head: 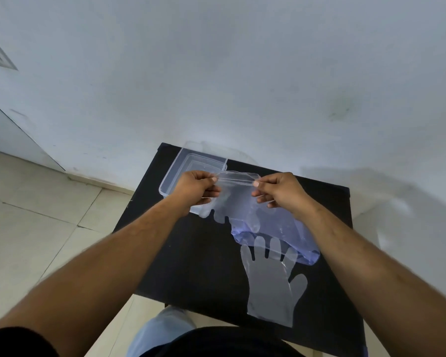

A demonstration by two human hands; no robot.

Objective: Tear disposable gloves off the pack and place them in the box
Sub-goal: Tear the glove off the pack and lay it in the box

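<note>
I hold a thin clear glove pack (pixel 236 202) above the black table (pixel 198 256), stretched between both hands. My left hand (pixel 195 188) pinches its top left corner and my right hand (pixel 277 189) pinches its top right corner. Glove fingers hang down from the held sheet. Below it lies a bluish plastic wrapper (pixel 291 240). One clear loose glove (pixel 271 282) lies flat on the table, fingers pointing away from me. The clear plastic box (pixel 188 163) stands open at the table's far left corner, partly behind my left hand.
The small table stands against a white wall (pixel 242 73). Beige floor tiles (pixel 36 215) spread to the left. My knee in light trousers (pixel 162 328) sits just under the table's near edge.
</note>
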